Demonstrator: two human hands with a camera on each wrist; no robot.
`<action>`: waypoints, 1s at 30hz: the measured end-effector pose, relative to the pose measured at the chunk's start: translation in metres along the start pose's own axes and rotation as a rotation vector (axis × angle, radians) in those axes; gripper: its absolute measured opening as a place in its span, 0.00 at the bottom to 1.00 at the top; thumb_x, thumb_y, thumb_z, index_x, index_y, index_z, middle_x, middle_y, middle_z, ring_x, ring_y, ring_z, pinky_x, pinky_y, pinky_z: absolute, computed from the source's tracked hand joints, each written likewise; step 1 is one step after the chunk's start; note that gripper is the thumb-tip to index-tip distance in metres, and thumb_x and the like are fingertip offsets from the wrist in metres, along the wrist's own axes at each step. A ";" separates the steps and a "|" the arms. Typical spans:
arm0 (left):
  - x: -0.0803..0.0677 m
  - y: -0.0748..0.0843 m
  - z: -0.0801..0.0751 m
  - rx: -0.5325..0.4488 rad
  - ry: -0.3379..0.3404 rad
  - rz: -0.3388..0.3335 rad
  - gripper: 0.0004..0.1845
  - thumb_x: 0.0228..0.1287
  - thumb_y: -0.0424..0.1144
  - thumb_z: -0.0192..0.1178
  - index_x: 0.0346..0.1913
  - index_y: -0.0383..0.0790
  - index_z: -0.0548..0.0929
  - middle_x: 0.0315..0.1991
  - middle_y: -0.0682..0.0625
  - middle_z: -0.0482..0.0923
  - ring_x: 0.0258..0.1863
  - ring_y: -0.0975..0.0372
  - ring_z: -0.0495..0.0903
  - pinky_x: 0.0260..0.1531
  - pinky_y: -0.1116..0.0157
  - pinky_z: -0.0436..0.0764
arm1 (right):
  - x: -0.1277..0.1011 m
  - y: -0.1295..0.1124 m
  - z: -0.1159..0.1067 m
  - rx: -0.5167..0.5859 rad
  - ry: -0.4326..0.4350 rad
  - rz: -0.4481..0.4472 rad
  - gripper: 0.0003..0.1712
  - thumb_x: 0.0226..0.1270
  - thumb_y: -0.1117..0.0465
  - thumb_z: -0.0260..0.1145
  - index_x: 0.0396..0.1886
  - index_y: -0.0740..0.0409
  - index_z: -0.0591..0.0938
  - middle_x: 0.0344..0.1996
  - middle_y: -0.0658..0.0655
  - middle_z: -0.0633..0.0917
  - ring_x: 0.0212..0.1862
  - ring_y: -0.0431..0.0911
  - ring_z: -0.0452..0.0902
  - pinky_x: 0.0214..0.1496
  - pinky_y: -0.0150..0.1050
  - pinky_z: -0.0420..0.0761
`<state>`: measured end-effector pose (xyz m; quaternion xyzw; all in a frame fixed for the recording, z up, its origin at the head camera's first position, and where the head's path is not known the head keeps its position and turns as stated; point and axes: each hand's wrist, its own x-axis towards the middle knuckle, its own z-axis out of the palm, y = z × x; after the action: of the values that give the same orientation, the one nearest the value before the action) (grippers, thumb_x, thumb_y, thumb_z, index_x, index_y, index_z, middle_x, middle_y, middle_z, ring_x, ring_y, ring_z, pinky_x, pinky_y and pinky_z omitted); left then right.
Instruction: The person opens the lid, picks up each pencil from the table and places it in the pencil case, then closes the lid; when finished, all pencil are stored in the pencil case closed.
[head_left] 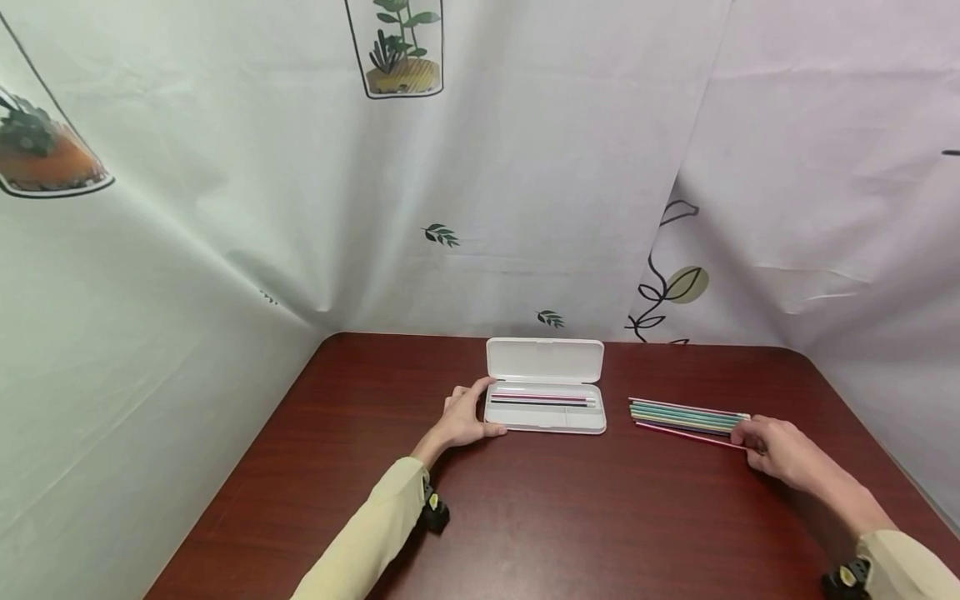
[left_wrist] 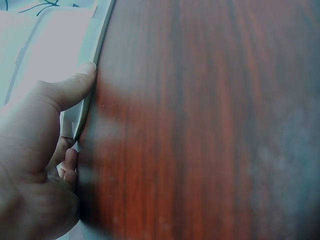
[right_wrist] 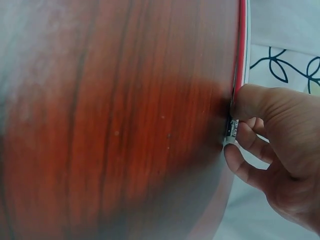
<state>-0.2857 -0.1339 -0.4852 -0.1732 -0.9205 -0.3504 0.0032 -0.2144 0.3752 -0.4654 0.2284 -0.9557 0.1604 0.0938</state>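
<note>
An open white pencil case [head_left: 525, 417] lies on the table with its lid raised at the back. Inside it are a few pencils [head_left: 543, 397], pink and dark. My left hand [head_left: 463, 421] grips the left end of the case, thumb at the front corner and index finger at the back. To the right lies a row of several pencils [head_left: 686, 412], mostly teal. My right hand [head_left: 783, 450] is at their right ends, pinching a red pencil [head_left: 690, 436] set at a slight angle to the row. In the right wrist view, the pencil's pale end [right_wrist: 230, 138] shows between the fingers.
The dark red wooden table [head_left: 562, 517] has rounded far corners. Pale cloth with plant prints [head_left: 525, 208] hangs behind it and along both sides. The raised lid [head_left: 545, 360] stands close to the table's back edge.
</note>
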 end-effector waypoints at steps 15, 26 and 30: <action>-0.001 0.000 -0.001 -0.004 0.004 0.002 0.49 0.46 0.48 0.80 0.72 0.46 0.68 0.51 0.42 0.77 0.54 0.49 0.68 0.50 0.51 0.64 | 0.014 -0.009 0.000 0.030 0.107 -0.125 0.20 0.41 0.78 0.72 0.30 0.50 0.81 0.26 0.40 0.72 0.27 0.32 0.63 0.27 0.34 0.66; 0.000 0.000 -0.002 -0.003 0.002 0.001 0.49 0.47 0.48 0.80 0.72 0.46 0.67 0.51 0.41 0.77 0.54 0.49 0.67 0.50 0.51 0.65 | 0.041 -0.027 -0.002 0.044 0.069 -0.175 0.18 0.42 0.76 0.71 0.30 0.52 0.81 0.25 0.44 0.73 0.27 0.35 0.65 0.27 0.36 0.68; -0.001 -0.001 -0.002 -0.005 -0.001 0.009 0.49 0.47 0.48 0.80 0.72 0.46 0.67 0.52 0.42 0.77 0.54 0.49 0.67 0.51 0.51 0.64 | 0.054 -0.038 0.001 0.064 0.054 -0.179 0.17 0.44 0.76 0.71 0.31 0.52 0.82 0.26 0.43 0.74 0.27 0.35 0.66 0.27 0.37 0.69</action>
<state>-0.2854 -0.1358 -0.4847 -0.1777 -0.9188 -0.3525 0.0040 -0.2441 0.3213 -0.4425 0.3111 -0.9230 0.1879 0.1263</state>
